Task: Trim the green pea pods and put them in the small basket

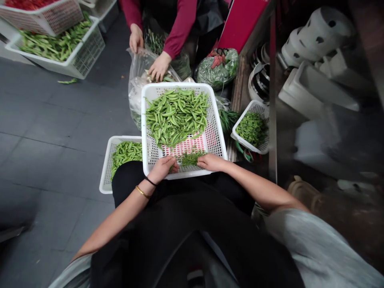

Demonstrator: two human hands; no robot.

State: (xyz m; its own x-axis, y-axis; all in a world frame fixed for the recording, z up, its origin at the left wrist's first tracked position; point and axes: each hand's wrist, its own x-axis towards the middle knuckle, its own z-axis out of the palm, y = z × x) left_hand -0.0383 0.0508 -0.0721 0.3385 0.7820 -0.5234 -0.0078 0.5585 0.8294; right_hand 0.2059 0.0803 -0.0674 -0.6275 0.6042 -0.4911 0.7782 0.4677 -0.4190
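scraps [189,158] lie between the hands: 3 o'clock of the left hand [163,168], 9 of the right hand [211,162]. both curl narrow; what they hold i cannot tell. pods [175,114] heap at 12.

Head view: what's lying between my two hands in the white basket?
A small heap of green trimmings lies between the left hand and right hand in the white basket, seen in the head view.
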